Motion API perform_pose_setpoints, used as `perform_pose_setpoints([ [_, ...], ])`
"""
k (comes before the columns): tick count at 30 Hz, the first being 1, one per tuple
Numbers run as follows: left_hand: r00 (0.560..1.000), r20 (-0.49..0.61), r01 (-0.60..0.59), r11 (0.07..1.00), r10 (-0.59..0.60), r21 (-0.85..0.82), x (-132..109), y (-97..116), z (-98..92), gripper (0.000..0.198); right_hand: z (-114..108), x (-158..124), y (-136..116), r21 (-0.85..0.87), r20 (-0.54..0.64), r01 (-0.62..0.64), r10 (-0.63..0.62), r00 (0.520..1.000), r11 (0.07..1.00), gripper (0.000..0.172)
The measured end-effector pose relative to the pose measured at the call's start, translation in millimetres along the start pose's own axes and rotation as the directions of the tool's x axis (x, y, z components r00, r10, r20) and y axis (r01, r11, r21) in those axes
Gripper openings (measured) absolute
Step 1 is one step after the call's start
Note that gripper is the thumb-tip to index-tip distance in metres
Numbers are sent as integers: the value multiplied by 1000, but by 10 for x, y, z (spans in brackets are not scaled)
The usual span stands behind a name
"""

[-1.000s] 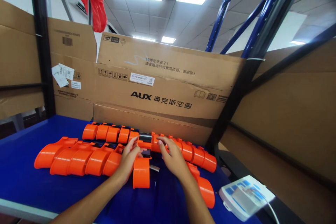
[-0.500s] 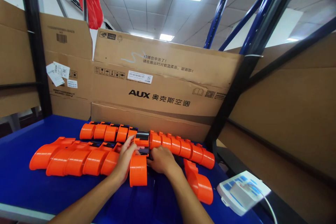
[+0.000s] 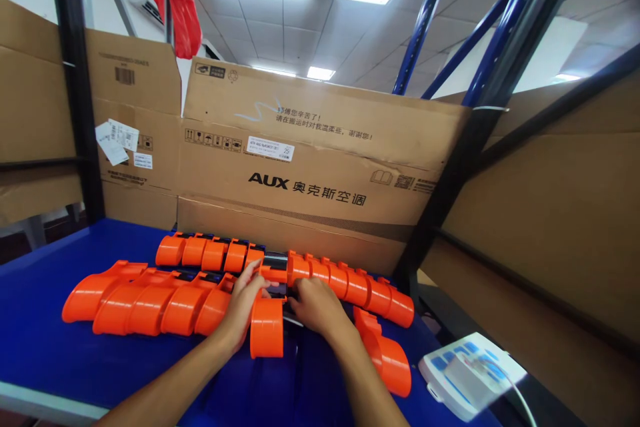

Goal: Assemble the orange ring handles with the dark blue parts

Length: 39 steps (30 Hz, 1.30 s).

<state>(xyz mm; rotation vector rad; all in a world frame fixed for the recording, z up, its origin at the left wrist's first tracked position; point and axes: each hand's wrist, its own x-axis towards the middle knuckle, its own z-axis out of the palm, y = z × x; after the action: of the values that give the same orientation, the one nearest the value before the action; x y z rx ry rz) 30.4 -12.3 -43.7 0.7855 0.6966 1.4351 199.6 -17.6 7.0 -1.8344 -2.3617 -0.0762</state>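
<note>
My left hand (image 3: 246, 307) is closed on an orange plastic piece (image 3: 267, 328) with a rounded, tube-like front and a clip-like top. Its fingers lie along the upper part, beside a dark slot. My right hand (image 3: 316, 307) is curled against the right side of that piece, its fingertips hidden. Under those fingertips a thin whitish strip (image 3: 293, 321) shows; whether the hand grips it is unclear. Similar orange pieces (image 3: 150, 303) stand in a row to the left, and another row (image 3: 345, 282) runs behind the right hand.
A loose pair of orange pieces (image 3: 390, 360) lies right of my right forearm. Beyond it sits a white power strip (image 3: 470, 373) with a plug and cable. The blue tabletop (image 3: 40, 320) is backed by a cardboard wall (image 3: 300, 167) and a black post (image 3: 440, 193).
The view has shifted slightly, moving everything a little to the right. A thin whitish strip now shows below my right fingertips. My left hand keeps hold of the orange piece.
</note>
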Motion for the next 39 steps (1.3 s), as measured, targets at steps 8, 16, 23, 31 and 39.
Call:
perform_pose_setpoints([
  [8,1000,14,2,1000,-2,14,-32,20,8,66,-4,-37,101,144,-49,12,-5,999,990,36],
  [16,991,75,-115,991,110,68,-73,52,93,62,-39,-3,222,710,-222,56,147,964,702,24],
  [23,966,155,-238,946,206,221,-52,-15,78,55,-69,-49,126,952,-272,227,226,935,205,44],
  [31,962,166,-255,935,219,245,-6,-50,44,54,-13,-81,59,916,-315,262,139,939,303,39],
  [39,965,162,-242,937,206,251,-3,-36,51,55,70,-71,53,898,-314,253,122,942,361,38],
])
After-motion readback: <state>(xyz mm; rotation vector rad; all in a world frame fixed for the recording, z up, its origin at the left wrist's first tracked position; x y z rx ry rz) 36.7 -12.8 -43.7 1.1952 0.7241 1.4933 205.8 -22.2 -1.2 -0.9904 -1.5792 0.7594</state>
